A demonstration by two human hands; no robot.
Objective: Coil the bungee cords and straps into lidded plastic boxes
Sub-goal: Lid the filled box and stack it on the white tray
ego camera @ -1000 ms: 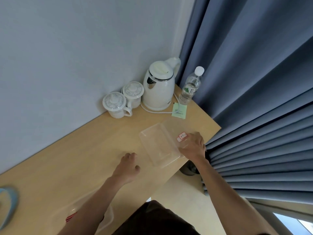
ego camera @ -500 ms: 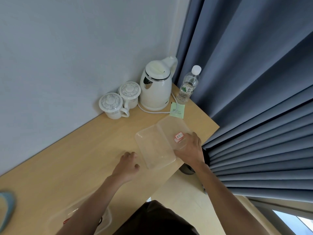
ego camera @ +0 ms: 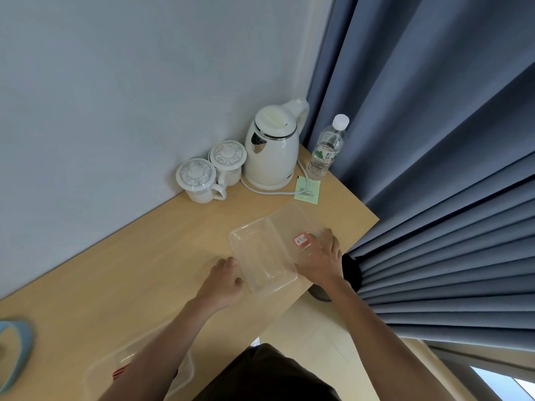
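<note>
A person stands at a pale wooden worktop set in a corner between a grey wall and a blue curtain. Both bare forearms reach forward to a clear plastic box near the worktop's right end, lying open as two see-through halves side by side.

The right hand rests on the right half, fingers spread and fairly straight, pressing down just beside a small red-and-white sticker. The left hand sits at the near left corner of the left half, fingers curled under. It touches the rim or is just beside it; I cannot tell whether it grips the plastic.

Nearer the person, partly hidden under the left forearm, lies a second clear box with something red inside. It may be a strap, but it is too blurred to say. No loose cord or strap shows on the worktop.

This looks like the setting-up step: an empty box being opened or squared up, with nothing coiled into it yet. Next, I judge, one hand must keep the light box from sliding towards the nearby edge while the other fetches a cord, winds it tight enough to fit the deeper half, and then folds the other half over.

Against the wall stand a white kettle, two lidded cups, a water bottle and a green sachet.
</note>
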